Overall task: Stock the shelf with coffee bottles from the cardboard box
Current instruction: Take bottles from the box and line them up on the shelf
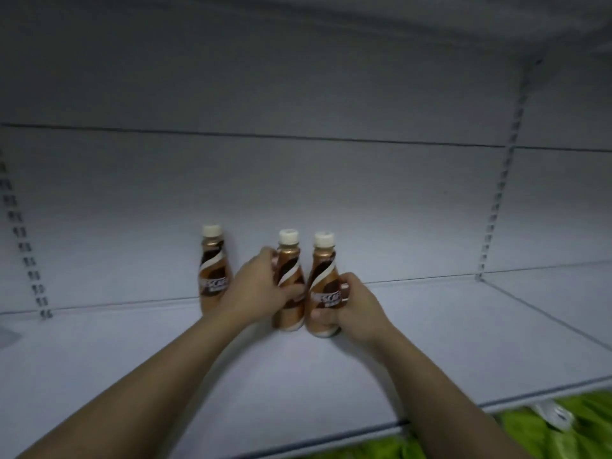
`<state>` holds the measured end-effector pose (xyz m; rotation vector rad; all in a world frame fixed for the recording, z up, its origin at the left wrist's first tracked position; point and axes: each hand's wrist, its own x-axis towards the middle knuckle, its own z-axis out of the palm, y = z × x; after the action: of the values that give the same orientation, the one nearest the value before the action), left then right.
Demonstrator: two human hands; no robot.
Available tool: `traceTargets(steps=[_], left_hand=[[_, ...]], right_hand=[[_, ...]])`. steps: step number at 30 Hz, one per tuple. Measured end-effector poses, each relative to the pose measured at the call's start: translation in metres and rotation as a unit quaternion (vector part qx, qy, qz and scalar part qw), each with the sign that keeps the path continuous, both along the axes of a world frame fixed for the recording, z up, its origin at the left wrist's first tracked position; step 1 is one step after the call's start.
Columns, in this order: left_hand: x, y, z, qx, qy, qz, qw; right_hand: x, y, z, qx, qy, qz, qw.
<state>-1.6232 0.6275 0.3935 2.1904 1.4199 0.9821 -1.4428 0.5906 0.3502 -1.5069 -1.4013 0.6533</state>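
Three brown coffee bottles with cream caps stand upright on a white shelf [430,342]. The leftmost bottle [213,260] stands alone near the back wall, its lower part hidden behind my left hand. My left hand [261,289] is wrapped around the middle bottle [289,260]. My right hand [354,306] grips the right bottle [323,276] from its right side and lower part. The two held bottles stand side by side, almost touching, bases on the shelf. The cardboard box is out of sight.
The shelf runs wide to both sides, with slotted uprights [496,207] at the right and far left. Another shelf board hangs overhead. Below the shelf's front edge at the lower right lie green packages [530,429].
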Motion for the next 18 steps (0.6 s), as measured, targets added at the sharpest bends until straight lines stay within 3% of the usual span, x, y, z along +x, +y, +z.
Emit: traceTargets(steps=[5, 8, 11, 13, 18], left_hand=[[-0.012, 0.029, 0.03, 0.032, -0.019, -0.046, 0.998], [-0.017, 0.045, 0.047, 0.147, 0.127, 0.01, 0.981], [-0.025, 0.054, 0.063, 0.271, 0.293, 0.058, 0.915], [-0.033, 0.06, 0.068, 0.284, 0.333, 0.062, 0.897], [-0.049, 0.075, 0.07, 0.255, 0.359, 0.082, 0.894]], right_hand=[[-0.01, 0.027, 0.006, -0.016, -0.041, -0.008, 0.999], [-0.017, 0.036, 0.013, -0.031, -0.081, -0.008, 0.996], [-0.027, 0.047, 0.012, -0.043, -0.079, -0.017, 0.996], [-0.036, 0.057, 0.013, -0.051, -0.085, -0.019, 0.995], [-0.063, 0.072, 0.009, -0.042, -0.088, -0.033, 0.995]])
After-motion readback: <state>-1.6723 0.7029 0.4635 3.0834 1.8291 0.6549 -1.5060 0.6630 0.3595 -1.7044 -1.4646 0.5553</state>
